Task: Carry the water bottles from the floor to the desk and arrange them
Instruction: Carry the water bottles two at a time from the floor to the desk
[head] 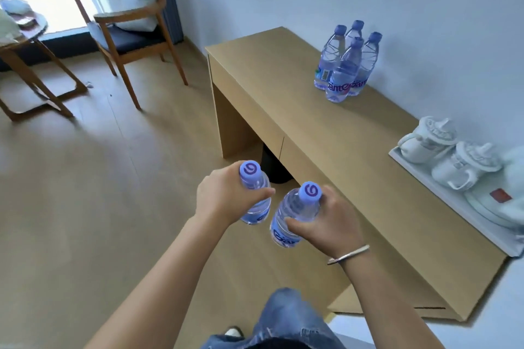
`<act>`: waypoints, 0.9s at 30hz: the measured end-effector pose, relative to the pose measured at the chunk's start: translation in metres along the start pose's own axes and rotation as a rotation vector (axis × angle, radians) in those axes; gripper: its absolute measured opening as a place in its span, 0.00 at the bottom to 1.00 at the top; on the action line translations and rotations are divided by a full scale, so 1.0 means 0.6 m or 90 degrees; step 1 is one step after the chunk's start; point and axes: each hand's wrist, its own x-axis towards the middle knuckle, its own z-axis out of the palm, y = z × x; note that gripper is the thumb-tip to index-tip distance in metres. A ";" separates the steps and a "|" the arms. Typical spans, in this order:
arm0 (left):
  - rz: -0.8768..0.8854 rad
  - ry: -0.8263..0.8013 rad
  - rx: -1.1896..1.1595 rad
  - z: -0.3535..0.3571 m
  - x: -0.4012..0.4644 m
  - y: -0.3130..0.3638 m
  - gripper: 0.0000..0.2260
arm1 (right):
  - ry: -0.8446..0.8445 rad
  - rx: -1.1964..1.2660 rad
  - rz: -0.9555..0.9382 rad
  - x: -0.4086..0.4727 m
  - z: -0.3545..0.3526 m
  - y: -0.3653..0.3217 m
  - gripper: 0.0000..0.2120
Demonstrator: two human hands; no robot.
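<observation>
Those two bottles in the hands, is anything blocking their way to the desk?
Nothing visible does. The left hand and right hand each hold a bottle in front of the desk, whose near top is bare; four bottles stand farther back by the wall.

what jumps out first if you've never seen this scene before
First, the two water bottles held upright in the foreground, over the floor beside the desk: one in the left hand, one in the right hand. Next, the cluster of four bottles standing on the desk's far end near the wall. A white tray with a tea set sits on the desk's near right.
</observation>
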 end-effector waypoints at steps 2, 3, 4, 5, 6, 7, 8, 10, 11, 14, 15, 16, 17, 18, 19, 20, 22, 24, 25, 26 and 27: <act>0.015 -0.017 -0.004 0.010 0.050 0.006 0.17 | 0.024 -0.010 0.017 0.045 0.002 0.007 0.13; 0.024 -0.032 0.003 0.016 0.074 0.011 0.16 | 0.036 -0.021 0.028 0.068 0.003 0.010 0.14; 0.032 -0.045 0.005 0.024 0.100 0.016 0.16 | 0.047 -0.030 0.036 0.093 0.003 0.015 0.17; 0.041 -0.051 0.005 0.035 0.137 0.026 0.15 | 0.061 -0.035 0.040 0.127 0.001 0.024 0.19; 0.044 -0.055 0.005 0.040 0.160 0.031 0.15 | 0.071 -0.039 0.040 0.150 -0.001 0.029 0.19; 0.045 -0.058 0.001 0.044 0.181 0.037 0.16 | 0.077 -0.043 0.040 0.172 -0.004 0.031 0.18; 0.046 -0.063 0.000 0.050 0.209 0.047 0.16 | 0.081 -0.044 0.047 0.200 -0.010 0.036 0.17; 0.053 -0.071 0.018 0.060 0.268 0.070 0.17 | 0.097 -0.035 0.064 0.259 -0.023 0.048 0.18; 0.055 -0.073 0.029 0.060 0.292 0.081 0.17 | 0.108 -0.029 0.065 0.281 -0.029 0.051 0.18; 0.061 -0.061 0.026 0.069 0.380 0.117 0.19 | 0.139 -0.002 0.072 0.360 -0.049 0.070 0.19; 0.063 -0.061 0.018 0.075 0.406 0.127 0.18 | 0.144 0.001 0.079 0.383 -0.052 0.077 0.19; 0.069 -0.064 0.012 0.080 0.427 0.137 0.18 | 0.145 0.002 0.086 0.399 -0.054 0.081 0.20; 0.076 -0.073 0.013 0.086 0.448 0.147 0.18 | 0.145 0.004 0.099 0.415 -0.053 0.086 0.20; 0.083 -0.082 0.016 0.094 0.467 0.156 0.18 | 0.143 0.005 0.110 0.428 -0.052 0.091 0.21; 0.093 -0.090 0.017 0.103 0.487 0.165 0.19 | 0.142 0.007 0.117 0.441 -0.052 0.096 0.21; 0.103 -0.099 0.021 0.112 0.507 0.173 0.19 | 0.139 0.012 0.125 0.453 -0.053 0.100 0.22; 0.119 -0.122 0.028 0.129 0.544 0.186 0.21 | 0.138 0.011 0.154 0.478 -0.056 0.104 0.24; 0.130 -0.153 0.026 0.146 0.584 0.197 0.20 | 0.154 -0.001 0.184 0.504 -0.057 0.109 0.25; 0.135 -0.166 0.021 0.154 0.604 0.203 0.20 | 0.170 -0.002 0.197 0.516 -0.057 0.110 0.25; 0.141 -0.175 0.019 0.160 0.620 0.208 0.20 | 0.185 -0.001 0.207 0.526 -0.056 0.109 0.24; 0.147 -0.184 0.020 0.166 0.637 0.214 0.20 | 0.199 -0.003 0.218 0.536 -0.054 0.109 0.24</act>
